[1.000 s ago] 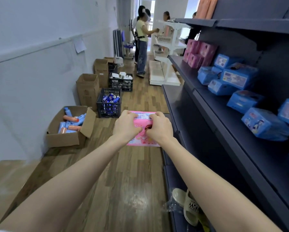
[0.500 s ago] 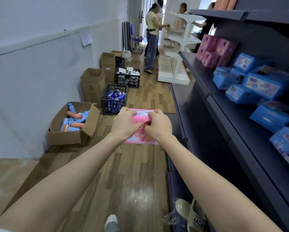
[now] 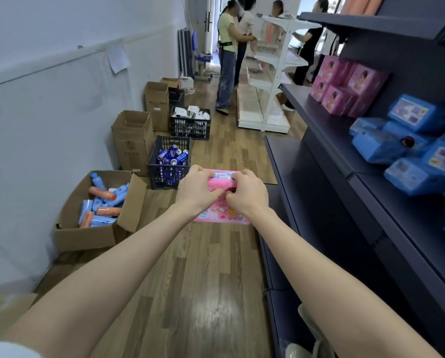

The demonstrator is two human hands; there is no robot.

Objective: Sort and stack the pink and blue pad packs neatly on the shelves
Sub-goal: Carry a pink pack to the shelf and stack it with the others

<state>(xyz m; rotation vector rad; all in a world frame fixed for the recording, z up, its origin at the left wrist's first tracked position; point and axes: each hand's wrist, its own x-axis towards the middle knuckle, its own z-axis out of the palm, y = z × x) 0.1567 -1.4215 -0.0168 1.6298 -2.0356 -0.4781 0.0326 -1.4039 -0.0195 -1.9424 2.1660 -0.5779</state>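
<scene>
I hold a flat pink pad pack [image 3: 220, 214] out in front of me over the wooden floor. My left hand [image 3: 196, 188] grips its left side and my right hand [image 3: 247, 193] grips its right side, fingers curled over the top edge. On the dark shelf [image 3: 319, 120] to the right stands a stack of pink packs [image 3: 345, 89] at the far end. Nearer to me on that shelf lie several blue packs [image 3: 412, 148] in a loose heap.
Along the left wall stand an open carton of bottles [image 3: 97, 213], a black crate of cans [image 3: 171, 162], another crate [image 3: 190, 122] and tall cartons [image 3: 132, 138]. Several people stand at a white rack [image 3: 270, 73] at the far end. Slippers [image 3: 311, 337] lie on the bottom shelf.
The view has advanced down the aisle and turned slightly right; the shelf packs appear closer. Both hands keep the same grip on the pink pack.
</scene>
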